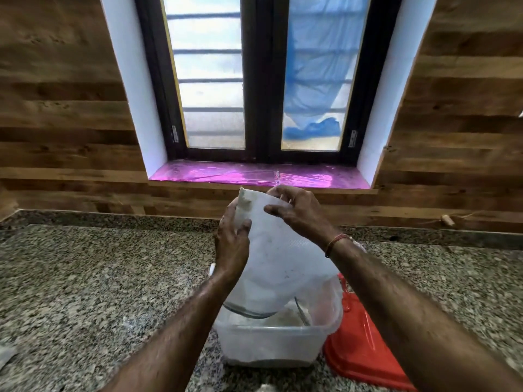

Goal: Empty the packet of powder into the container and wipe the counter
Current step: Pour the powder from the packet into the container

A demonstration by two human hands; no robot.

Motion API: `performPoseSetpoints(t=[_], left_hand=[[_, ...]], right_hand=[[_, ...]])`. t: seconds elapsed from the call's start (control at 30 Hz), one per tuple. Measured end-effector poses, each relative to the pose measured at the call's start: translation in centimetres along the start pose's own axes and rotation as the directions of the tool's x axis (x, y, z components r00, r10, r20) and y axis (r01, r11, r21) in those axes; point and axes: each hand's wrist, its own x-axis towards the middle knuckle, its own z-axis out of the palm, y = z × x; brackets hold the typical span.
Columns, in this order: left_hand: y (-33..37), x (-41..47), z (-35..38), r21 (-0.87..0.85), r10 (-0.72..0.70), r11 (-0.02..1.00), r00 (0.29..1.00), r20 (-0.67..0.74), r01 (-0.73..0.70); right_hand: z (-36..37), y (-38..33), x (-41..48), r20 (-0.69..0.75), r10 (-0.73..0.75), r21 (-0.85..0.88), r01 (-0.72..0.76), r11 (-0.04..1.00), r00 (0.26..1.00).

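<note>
The speckled grey granite counter (85, 278) fills the lower frame. At centre bottom stands my translucent square plastic container (271, 343), a flat red plastic lid (359, 343) touching its right side. My left hand (230, 241) and right hand (297, 210) clamp the upturned, crinkled white plastic packet (277, 258) above the container.

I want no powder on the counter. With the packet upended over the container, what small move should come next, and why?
Probably a gentle shake or tap of the packet's raised end. Both hands, left hand and right hand, pinch the packet at its top, and its mouth already sits inside the clear container. Keeping it low there should drop leftover powder in, not on the counter.
</note>
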Motion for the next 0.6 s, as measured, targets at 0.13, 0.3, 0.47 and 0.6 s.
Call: performPoseSetpoints(t=[0.13, 0.3, 0.47, 0.6], left_hand=[[-0.6, -0.4, -0.7, -0.03, 0.012, 0.999, 1.0, 0.016, -0.012], [-3.5, -1.7, -1.8, -0.05, -0.114, 0.993, 0.989, -0.097, 0.109], [-2.5, -2.1, -1.3, 0.054, -0.076, 0.995, 0.994, -0.075, 0.08], [-1.1, -1.5, -0.8, 0.167, -0.092, 0.983, 0.993, 0.07, 0.079]], right_hand=[[0.7, -0.5, 0.6, -0.064, 0.036, -0.009, -0.036, 0.999, 0.997], [1.1, -0.6, 0.8, -0.038, 0.083, 0.114, -0.078, 0.99, 0.996], [1.2, -1.1, 1.0, 0.094, 0.024, 0.121, -0.036, 0.992, 0.995], [1.9, -1.1, 0.6, 0.167, 0.009, 0.142, -0.033, 0.989, 0.986]])
